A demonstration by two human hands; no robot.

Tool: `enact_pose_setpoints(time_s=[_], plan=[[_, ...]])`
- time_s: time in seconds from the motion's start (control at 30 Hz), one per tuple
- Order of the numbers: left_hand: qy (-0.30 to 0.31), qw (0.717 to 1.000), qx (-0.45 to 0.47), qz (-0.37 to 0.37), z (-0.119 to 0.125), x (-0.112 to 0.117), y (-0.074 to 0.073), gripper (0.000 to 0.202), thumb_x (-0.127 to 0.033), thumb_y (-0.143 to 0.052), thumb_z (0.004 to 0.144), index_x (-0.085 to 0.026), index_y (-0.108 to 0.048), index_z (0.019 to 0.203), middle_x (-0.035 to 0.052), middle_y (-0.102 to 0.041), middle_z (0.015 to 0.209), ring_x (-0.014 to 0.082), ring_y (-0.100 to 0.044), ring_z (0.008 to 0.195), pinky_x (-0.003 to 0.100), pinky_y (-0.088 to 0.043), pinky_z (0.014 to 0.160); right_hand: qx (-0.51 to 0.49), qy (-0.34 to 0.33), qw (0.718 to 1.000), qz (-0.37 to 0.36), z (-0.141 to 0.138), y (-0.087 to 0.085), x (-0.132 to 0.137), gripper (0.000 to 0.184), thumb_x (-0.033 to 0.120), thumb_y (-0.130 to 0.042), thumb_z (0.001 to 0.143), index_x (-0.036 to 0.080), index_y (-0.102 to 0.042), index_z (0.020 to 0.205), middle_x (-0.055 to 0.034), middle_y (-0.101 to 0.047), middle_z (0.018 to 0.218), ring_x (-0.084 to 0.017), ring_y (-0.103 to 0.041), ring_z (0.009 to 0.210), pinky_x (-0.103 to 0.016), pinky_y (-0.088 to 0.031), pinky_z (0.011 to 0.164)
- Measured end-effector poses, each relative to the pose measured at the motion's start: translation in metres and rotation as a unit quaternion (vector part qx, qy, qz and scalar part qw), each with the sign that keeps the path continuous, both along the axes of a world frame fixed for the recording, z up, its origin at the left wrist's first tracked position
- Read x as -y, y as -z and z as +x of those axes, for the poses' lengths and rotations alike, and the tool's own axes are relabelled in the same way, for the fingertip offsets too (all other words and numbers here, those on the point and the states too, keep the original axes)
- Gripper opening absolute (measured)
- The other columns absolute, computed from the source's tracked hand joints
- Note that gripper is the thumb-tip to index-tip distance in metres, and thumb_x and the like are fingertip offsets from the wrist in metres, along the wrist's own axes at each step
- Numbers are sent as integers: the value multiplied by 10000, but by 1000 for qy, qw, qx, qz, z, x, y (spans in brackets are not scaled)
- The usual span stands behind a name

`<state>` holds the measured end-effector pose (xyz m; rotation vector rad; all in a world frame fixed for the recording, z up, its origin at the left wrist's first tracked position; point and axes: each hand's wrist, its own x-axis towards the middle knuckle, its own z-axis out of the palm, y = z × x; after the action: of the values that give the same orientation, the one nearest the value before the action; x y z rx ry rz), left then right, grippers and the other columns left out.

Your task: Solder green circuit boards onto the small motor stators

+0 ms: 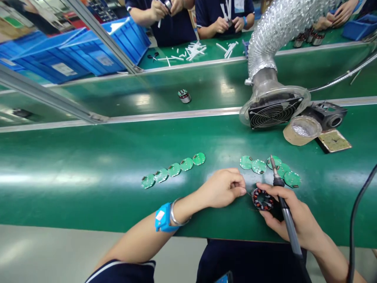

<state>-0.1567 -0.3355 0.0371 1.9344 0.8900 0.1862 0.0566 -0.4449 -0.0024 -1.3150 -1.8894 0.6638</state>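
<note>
My right hand (297, 214) holds a ring-shaped motor stator (255, 200), its copper-coloured windings facing up, between thumb and forefinger. A soldering iron (290, 228) with a grey and black handle also rests in that hand, its tip pointing away from me over the green circuit boards. My left hand (225, 188) is closed in a pinch just left of the stator, on what looks like a thin wire coming off it. Round green circuit boards (259, 166) lie beyond my right hand. Another row of round boards (174, 169) lies on the bench farther left.
A fume extractor fan (273, 114) on a silver duct (282, 31) hangs at the back right. Near it are a translucent cup (302, 130), an iron stand (330, 114) and a sponge tray (335, 140). One motor part (184, 96) sits behind the rail. Co-workers' hands (228, 25) work across.
</note>
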Motion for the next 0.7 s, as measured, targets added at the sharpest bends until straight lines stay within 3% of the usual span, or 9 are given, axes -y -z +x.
enact_pose_setpoints(time_s=[0.13,0.23,0.37,0.47,0.57,0.7], plan=[[-87,995,33,35,-17,-11,-5,137,-153,-596,814,-147,-584,678,-14,-508,721,97,-488,639,220,-373,593,9,-12,1000,-7,7,-2,-2,457,100,-559,867,229,-410,1279,-61,-620,1303,-135,-615,1176,-223,-496,1013],[-111,992,67,-6,-21,-15,-1,162,-206,-580,804,-150,-522,663,-9,-491,746,93,-472,621,218,-382,564,26,-2,1000,-7,4,-8,-1,456,98,-518,869,223,-402,1292,-70,-616,1306,-150,-614,1178,-257,-510,1009],[-149,979,128,-56,-5,-15,8,222,-367,-600,822,-157,-542,866,36,-567,902,126,-543,759,242,-465,649,72,38,996,24,-15,-11,0,518,279,-658,824,188,-422,1276,-150,-556,1360,-284,-581,1214,-429,-545,977],[-98,982,70,-147,10,-13,10,264,-414,-544,871,-154,-568,905,31,-605,794,131,-574,697,234,-474,585,70,91,991,74,-25,-5,-2,517,331,-706,817,188,-447,1242,-163,-606,1284,-304,-610,1162,-454,-572,924],[-55,966,-3,-254,14,-11,8,212,-347,-541,865,-155,-550,775,-23,-538,589,101,-532,511,190,-421,443,54,83,994,52,-24,-3,-4,438,238,-650,850,205,-449,1238,-142,-601,1304,-262,-623,1152,-409,-570,931],[-114,955,22,-272,3,-11,3,191,-317,-588,827,-160,-518,744,-41,-527,593,70,-506,458,150,-382,377,37,40,998,24,-12,-6,-5,432,177,-610,852,221,-428,1241,-121,-582,1344,-222,-608,1187,-344,-552,956]])
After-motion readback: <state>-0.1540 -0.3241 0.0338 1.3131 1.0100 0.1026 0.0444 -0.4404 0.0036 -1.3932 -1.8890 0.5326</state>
